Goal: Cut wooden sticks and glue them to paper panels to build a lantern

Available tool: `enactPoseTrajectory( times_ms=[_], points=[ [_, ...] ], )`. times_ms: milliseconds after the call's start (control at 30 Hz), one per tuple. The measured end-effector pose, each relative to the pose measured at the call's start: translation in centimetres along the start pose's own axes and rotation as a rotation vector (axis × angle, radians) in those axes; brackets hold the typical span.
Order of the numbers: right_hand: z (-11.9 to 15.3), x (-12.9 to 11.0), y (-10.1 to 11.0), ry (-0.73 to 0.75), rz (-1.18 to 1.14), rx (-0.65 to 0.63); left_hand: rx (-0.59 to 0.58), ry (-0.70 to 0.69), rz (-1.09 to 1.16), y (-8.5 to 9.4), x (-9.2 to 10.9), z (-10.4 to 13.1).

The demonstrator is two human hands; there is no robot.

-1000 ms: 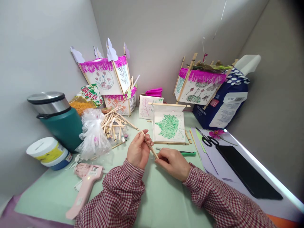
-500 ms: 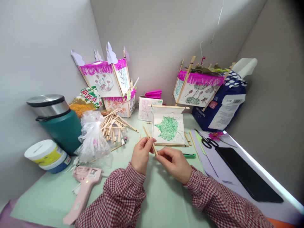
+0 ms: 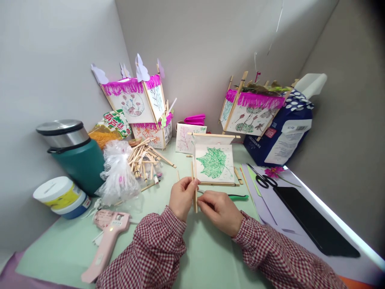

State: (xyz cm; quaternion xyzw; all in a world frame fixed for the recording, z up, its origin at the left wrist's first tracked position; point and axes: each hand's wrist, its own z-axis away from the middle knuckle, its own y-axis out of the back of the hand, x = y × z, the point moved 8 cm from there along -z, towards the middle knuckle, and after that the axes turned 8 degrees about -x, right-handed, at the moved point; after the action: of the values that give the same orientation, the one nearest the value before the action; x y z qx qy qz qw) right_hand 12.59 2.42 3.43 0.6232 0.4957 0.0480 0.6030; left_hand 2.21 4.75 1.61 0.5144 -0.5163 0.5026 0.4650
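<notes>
Two thin wooden sticks (image 3: pixel 195 200) stand nearly upright in the picture, side by side. My left hand (image 3: pixel 182 197) pinches them around their middle between thumb and fingers. Close to their lower end, my right hand (image 3: pixel 221 210) has its fingertips pressed together at the sticks' right side; whether it grips them is hard to tell. Just behind the hands is a stick-framed paper panel with a green leaf print (image 3: pixel 213 162). A green-handled tool (image 3: pixel 238 197) lies behind my right hand, partly hidden by it.
A pink glue gun (image 3: pixel 106 245), plastic bag (image 3: pixel 118 172), teal bottle (image 3: pixel 76 156) and stick pile (image 3: pixel 146 158) are at left. Scissors (image 3: pixel 262 180) and a black slab (image 3: pixel 315 220) lie right. Fringed paper lanterns (image 3: pixel 129 102) stand behind, with another (image 3: pixel 251 114) at back right.
The sticks have turned from a slant to nearly upright, and their lower end has come nearer to me. My right fingertips have moved slightly down. More of the green-handled tool shows.
</notes>
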Motion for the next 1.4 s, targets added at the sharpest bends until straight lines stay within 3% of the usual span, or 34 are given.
enactPoseTrajectory(
  times_ms=[200, 333, 500, 733, 967, 1133, 1233, 1400],
  points=[
    [-0.2, 0.2, 0.7, -0.062, -0.021, 0.144, -0.012, 0.084, 0.179, -0.4, -0.7, 0.1],
    [-0.3, 1.1, 0.7, -0.109, -0.132, 0.102, 0.027, 0.113, 0.296, 0.0, -1.1, 0.1],
    [-0.1, 1.7, 0.0, -0.155, -0.305, 0.022, 0.068, 0.086, 0.207, 0.5, -0.9, 0.0],
    [-0.2, 1.3, -0.1, -0.097, -0.261, -0.015, 0.049, -0.01, -0.05, 0.2, 0.3, 0.2],
    [-0.3, 0.4, 0.2, -0.061, -0.17, 0.09, 0.026, -0.006, -0.1, 0.0, 0.3, 0.3],
    [-0.1, 0.5, 0.7, -0.071, -0.157, 0.144, -0.032, 0.067, 0.079, -0.4, -0.5, 0.1],
    [-0.1, 1.1, 0.5, -0.091, -0.246, 0.09, -0.017, 0.117, 0.199, -0.2, -0.9, 0.1],
    [-0.1, 2.1, -0.7, -0.152, -0.421, -0.056, 0.061, 0.099, 0.149, 0.6, -0.8, 0.1]
  ],
)
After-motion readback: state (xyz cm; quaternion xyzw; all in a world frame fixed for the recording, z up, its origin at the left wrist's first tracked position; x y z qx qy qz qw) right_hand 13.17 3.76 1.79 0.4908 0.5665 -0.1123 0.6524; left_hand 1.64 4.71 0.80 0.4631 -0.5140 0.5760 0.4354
